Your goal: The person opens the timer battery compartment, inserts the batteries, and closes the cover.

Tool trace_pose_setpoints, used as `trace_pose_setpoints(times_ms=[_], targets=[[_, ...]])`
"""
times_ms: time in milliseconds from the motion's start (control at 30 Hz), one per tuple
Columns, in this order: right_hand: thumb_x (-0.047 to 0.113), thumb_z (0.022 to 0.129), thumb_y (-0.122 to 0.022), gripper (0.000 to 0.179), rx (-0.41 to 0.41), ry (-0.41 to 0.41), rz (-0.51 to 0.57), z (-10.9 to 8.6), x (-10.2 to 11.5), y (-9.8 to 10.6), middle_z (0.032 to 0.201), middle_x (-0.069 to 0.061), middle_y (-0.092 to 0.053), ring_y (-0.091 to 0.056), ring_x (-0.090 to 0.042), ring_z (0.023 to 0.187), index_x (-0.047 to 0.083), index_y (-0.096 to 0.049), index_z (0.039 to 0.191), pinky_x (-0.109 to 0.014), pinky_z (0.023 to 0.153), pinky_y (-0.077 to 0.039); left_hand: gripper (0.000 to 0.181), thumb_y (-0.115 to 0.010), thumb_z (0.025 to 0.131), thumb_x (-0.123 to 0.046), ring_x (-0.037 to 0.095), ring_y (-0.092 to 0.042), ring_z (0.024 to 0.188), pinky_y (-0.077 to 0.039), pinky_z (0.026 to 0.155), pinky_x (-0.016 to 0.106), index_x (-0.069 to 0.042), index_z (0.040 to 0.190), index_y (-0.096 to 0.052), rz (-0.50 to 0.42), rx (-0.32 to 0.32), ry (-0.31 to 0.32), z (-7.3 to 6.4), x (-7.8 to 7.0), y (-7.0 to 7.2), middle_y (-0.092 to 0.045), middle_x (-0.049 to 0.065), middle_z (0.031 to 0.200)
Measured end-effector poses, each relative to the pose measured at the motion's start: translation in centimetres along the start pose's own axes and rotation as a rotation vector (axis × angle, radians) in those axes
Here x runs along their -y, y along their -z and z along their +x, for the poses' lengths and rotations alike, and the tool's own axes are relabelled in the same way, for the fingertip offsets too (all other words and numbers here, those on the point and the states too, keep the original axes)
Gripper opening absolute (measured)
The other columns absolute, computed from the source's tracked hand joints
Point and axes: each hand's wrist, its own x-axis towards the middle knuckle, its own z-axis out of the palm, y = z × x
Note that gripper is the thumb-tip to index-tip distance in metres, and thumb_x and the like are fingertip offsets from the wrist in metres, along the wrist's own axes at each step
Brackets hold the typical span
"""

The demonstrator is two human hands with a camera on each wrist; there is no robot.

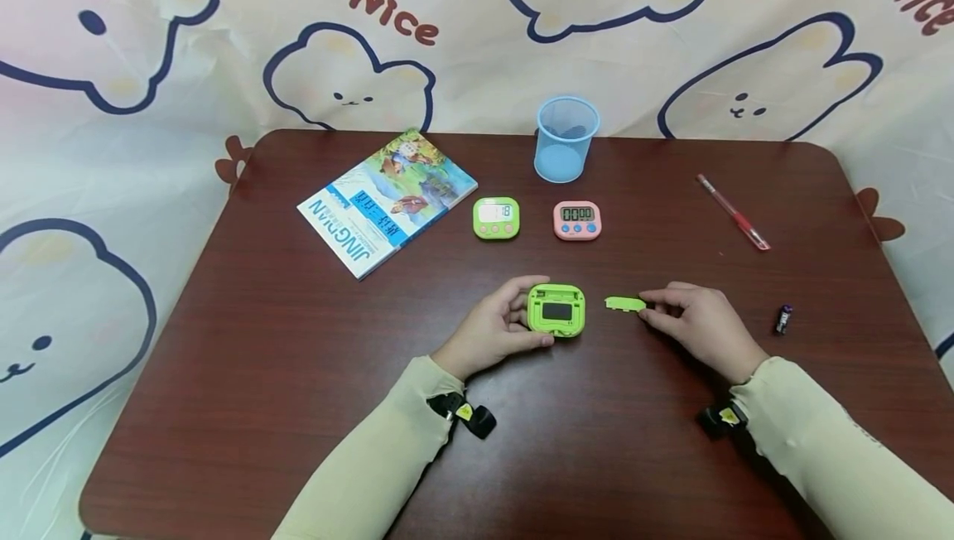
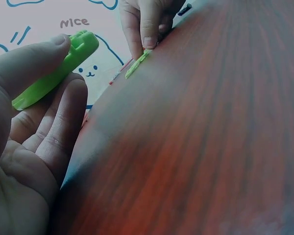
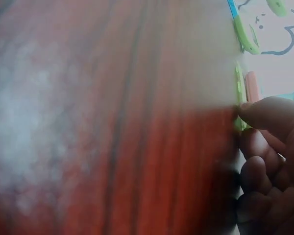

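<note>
My left hand holds a small green digital timer by its edges, thumb below and fingers above. The timer's back faces up, with its battery compartment uncovered. In the left wrist view the green timer stands tilted between thumb and fingers. To its right, my right hand pinches one end of a thin green battery cover between thumb and forefinger. The cover points toward the timer, a short gap apart. Beyond the right hand a small dark battery lies on the table.
Behind the hands sit another green timer and a pink timer. A blue cup stands at the back edge of the brown table. A book lies back left, and a red pen back right.
</note>
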Motion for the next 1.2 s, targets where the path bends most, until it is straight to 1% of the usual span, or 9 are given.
trace_pose_setpoints(times_ms=[133, 200, 367, 567, 733, 833, 1000, 1067, 1200], targets=[[0.015, 0.089, -0.078, 0.021, 0.000, -0.045, 0.012, -0.4, -0.1, 0.1, 0.079, 0.008, -0.059, -0.051, -0.008, 0.069, 0.009, -0.076, 0.109, -0.020, 0.062, -0.040, 0.076, -0.081, 0.082, 0.002, 0.016, -0.067, 0.092, -0.059, 0.077, 0.026, -0.002, 0.147, -0.041, 0.008, 0.000, 0.010, 0.0, -0.1, 0.0, -0.064, 0.021, 0.129], [0.017, 0.090, -0.077, 0.019, -0.020, -0.068, 0.020, -0.9, -0.3, 0.3, 0.080, 0.007, -0.059, -0.051, -0.008, 0.070, 0.011, -0.076, 0.108, -0.018, 0.062, -0.040, 0.076, -0.081, 0.082, 0.002, 0.016, -0.067, 0.092, -0.059, 0.077, 0.025, -0.002, 0.147, -0.041, 0.010, 0.000, 0.014, 0.0, -0.1, 0.1, -0.064, 0.021, 0.129], [0.017, 0.091, -0.076, 0.013, -0.131, -0.115, 0.024, -2.5, -0.9, 1.2, 0.082, 0.006, -0.060, -0.049, -0.005, 0.072, 0.015, -0.075, 0.103, -0.016, 0.061, -0.037, 0.075, -0.081, 0.083, 0.001, 0.017, -0.067, 0.093, -0.059, 0.077, 0.026, -0.003, 0.147, -0.042, 0.013, -0.002, 0.014, -0.1, -0.1, 0.1, -0.064, 0.019, 0.129], [0.018, 0.089, -0.078, 0.016, -0.222, -0.159, -0.009, -4.4, -2.7, 2.8, 0.085, 0.003, -0.061, -0.047, 0.000, 0.074, 0.013, -0.076, 0.104, -0.013, 0.062, -0.037, 0.074, -0.081, 0.083, 0.001, 0.018, -0.067, 0.094, -0.059, 0.078, 0.026, -0.003, 0.147, -0.042, 0.012, -0.013, 0.022, -0.3, -0.1, 0.2, -0.065, 0.018, 0.126], [0.023, 0.089, -0.077, 0.021, -0.284, -0.277, -0.095, -5.4, -4.5, 4.5, 0.086, -0.004, -0.063, -0.044, 0.006, 0.072, 0.007, -0.076, 0.103, -0.018, 0.062, -0.037, 0.075, -0.081, 0.083, 0.001, 0.018, -0.067, 0.095, -0.059, 0.079, 0.026, -0.004, 0.147, -0.042, 0.004, -0.013, 0.017, -0.3, -0.2, 0.3, -0.064, 0.019, 0.126], [0.030, 0.092, -0.074, 0.031, -0.272, -0.382, -0.157, -5.6, -5.5, 5.5, 0.087, -0.009, -0.065, -0.047, -0.001, 0.072, 0.003, -0.073, 0.106, -0.024, 0.061, -0.037, 0.075, -0.081, 0.083, 0.000, 0.018, -0.067, 0.095, -0.059, 0.079, 0.027, -0.004, 0.148, -0.042, 0.006, -0.013, 0.012, -0.3, -0.3, 0.4, -0.064, 0.019, 0.126], [0.041, 0.095, -0.068, 0.047, -0.186, -0.544, -0.190, -5.6, -6.8, 6.5, 0.089, -0.016, -0.066, -0.056, -0.026, 0.074, -0.003, -0.067, 0.112, -0.032, 0.057, -0.041, 0.076, -0.080, 0.084, 0.000, 0.018, -0.068, 0.095, -0.059, 0.079, 0.028, -0.004, 0.148, -0.041, 0.007, -0.009, 0.011, -0.3, -0.1, 0.3, -0.064, 0.020, 0.126], [0.041, 0.095, -0.067, 0.048, -0.149, -0.573, -0.197, -5.7, -7.3, 6.8, 0.089, -0.018, -0.066, -0.057, -0.030, 0.075, -0.004, -0.066, 0.111, -0.034, 0.056, -0.042, 0.076, -0.080, 0.084, 0.000, 0.018, -0.068, 0.095, -0.059, 0.079, 0.028, -0.004, 0.148, -0.040, 0.005, -0.004, 0.010, -0.2, 0.1, 0.2, -0.064, 0.020, 0.127], [0.034, 0.095, -0.067, 0.041, -0.085, -0.580, -0.202, -5.8, -7.8, 7.1, 0.087, -0.019, -0.067, -0.058, -0.031, 0.075, -0.004, -0.064, 0.109, -0.034, 0.057, -0.042, 0.077, -0.081, 0.084, -0.001, 0.017, -0.067, 0.093, -0.059, 0.079, 0.027, -0.004, 0.148, -0.040, 0.005, 0.002, 0.014, -0.1, 0.2, -0.2, -0.064, 0.019, 0.127]])
